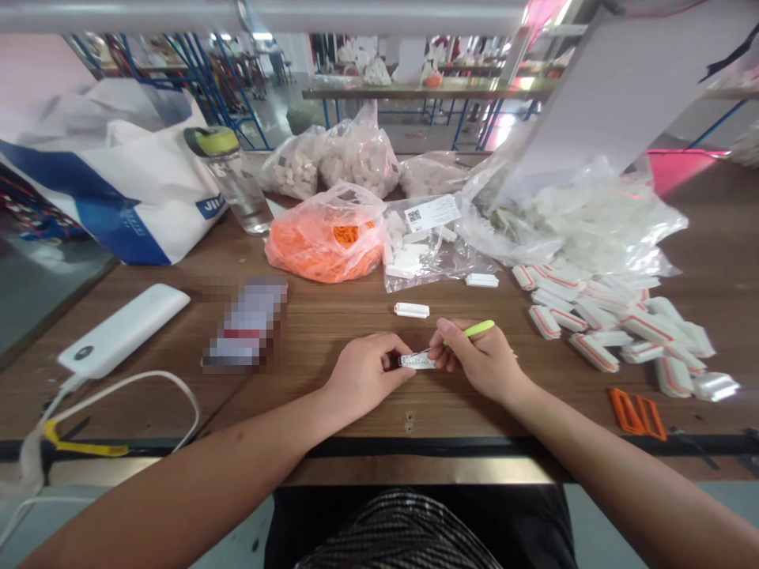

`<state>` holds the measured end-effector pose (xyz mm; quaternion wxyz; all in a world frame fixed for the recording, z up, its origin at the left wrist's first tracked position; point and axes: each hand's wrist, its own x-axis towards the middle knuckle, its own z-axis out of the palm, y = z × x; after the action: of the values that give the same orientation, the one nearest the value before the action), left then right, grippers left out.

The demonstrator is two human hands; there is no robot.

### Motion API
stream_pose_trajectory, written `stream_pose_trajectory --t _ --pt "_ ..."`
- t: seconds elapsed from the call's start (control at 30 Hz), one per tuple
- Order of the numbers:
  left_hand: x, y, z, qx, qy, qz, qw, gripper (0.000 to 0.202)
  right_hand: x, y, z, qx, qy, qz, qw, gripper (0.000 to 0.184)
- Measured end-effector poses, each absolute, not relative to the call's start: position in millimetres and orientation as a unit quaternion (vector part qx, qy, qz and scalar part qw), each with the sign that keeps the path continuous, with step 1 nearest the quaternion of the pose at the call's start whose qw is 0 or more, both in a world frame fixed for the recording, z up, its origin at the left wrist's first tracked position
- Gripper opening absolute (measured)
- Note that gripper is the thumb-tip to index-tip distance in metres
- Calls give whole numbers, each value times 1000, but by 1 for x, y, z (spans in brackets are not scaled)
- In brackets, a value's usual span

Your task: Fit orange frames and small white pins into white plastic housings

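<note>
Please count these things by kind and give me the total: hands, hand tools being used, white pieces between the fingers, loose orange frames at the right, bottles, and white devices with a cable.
Hands: 2 (left hand, right hand)
Green-handled tool: 1
Held white piece: 1
Loose orange frames: 2
Bottle: 1
White device with cable: 1
Total: 8

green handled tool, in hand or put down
In hand: the right hand has fingers around the green-handled tool, its shaft pointing toward the white piece the left hand holds.
</note>
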<state>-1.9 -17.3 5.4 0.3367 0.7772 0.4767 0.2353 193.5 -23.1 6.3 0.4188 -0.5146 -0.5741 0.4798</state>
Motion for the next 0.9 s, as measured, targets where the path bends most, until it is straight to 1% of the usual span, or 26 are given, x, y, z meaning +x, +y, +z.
stream_pose_trajectory --t 0.27,0.33,0.5,0.57,0.77,0.9 --pt "-2 -18 -1 771 471 255 344 10 187 -31 12 -522 -665 389 366 39" --pt "-2 -18 -1 769 471 259 345 10 187 -32 13 -517 -677 375 365 40" --pt "-2 -18 2 767 474 258 346 8 187 -30 12 -510 -617 409 439 43" --pt "-2 -18 2 768 475 255 345 9 188 -29 11 -511 -597 417 456 45" --pt "-1 -18 1 769 477 253 343 9 188 -27 5 -510 -600 435 437 43" --pt "-1 -18 2 770 474 255 342 8 188 -28 3 -517 -622 415 416 42"
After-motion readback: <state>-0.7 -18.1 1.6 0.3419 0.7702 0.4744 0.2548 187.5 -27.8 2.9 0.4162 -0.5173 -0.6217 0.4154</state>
